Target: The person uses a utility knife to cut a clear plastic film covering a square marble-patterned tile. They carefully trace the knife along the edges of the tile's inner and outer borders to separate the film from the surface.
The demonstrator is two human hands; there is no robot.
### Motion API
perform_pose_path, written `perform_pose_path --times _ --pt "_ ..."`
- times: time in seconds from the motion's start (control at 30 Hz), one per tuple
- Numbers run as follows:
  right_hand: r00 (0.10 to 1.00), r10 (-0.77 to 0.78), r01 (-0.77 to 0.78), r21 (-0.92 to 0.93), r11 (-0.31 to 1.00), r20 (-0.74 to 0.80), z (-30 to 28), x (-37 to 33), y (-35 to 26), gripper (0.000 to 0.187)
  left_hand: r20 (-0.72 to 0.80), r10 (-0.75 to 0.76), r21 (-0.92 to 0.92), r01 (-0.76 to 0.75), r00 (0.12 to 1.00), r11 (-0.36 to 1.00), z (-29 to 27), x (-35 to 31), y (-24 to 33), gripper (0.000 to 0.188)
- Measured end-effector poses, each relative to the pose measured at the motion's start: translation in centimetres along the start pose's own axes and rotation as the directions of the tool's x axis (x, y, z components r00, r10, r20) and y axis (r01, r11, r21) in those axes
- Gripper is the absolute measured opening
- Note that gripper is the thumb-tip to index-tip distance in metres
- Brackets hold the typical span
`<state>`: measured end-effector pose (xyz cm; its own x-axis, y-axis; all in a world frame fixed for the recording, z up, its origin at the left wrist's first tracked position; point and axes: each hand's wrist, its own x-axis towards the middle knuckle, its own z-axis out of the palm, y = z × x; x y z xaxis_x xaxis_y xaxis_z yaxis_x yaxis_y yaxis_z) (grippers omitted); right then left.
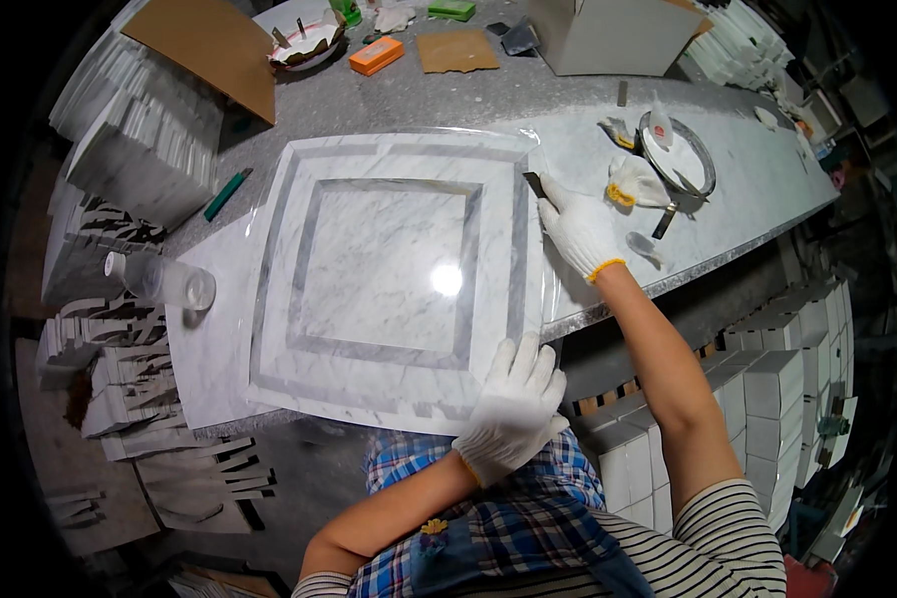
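A square white marble panel (384, 254) lies flat in front of me, with two grey square bands set into it and clear film showing past its edges. My left hand (513, 404), in a white knit glove, rests at its near right corner with the fingers stretched out over the edge. At the panel's far right side, my right hand (580, 227), gloved in white with a yellow cuff, is closed on a small dark flat blade-like tool (534, 185). The tool's tip meets the panel's right edge; its other end is hidden in the glove.
A clear plastic bottle (174, 283) lies to the left, near a green-handled cutter (228, 194) and stacked marble strips (154, 120). To the right are a round dish (680, 159), a spare glove (636, 184) and a dark blade (665, 220). An orange box (376, 56) sits farther back.
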<state>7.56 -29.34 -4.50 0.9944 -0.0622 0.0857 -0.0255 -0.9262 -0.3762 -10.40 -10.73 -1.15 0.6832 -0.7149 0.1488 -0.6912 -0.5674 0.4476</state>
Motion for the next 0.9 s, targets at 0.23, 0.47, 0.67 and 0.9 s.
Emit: perform_pose_path --times 0.23,0.47,0.67,0.9 --pt "0.997 -0.058 0.057 0.027 0.998 0.044 -0.5 -0.9 0.6 0.039 0.007 -0.003 0.005 0.003 1.0 1.0 0.5 -0.2 -0.1 0.06" --pt "0.995 -0.09 0.085 0.101 0.991 0.049 -1.2 -1.6 1.5 0.043 0.039 -0.004 0.026 0.003 0.999 1.0 0.3 -0.3 -0.1 0.06" --pt "0.998 -0.051 0.051 0.004 0.999 0.047 -0.7 1.0 1.4 0.046 0.059 -0.007 0.01 0.006 0.998 1.0 0.4 -0.3 -0.2 0.059" --pt "0.992 -0.104 0.105 -0.005 0.995 0.075 -0.5 2.1 1.1 0.044 0.054 -0.009 0.005 0.009 0.999 1.0 0.2 -0.3 -0.2 0.061"
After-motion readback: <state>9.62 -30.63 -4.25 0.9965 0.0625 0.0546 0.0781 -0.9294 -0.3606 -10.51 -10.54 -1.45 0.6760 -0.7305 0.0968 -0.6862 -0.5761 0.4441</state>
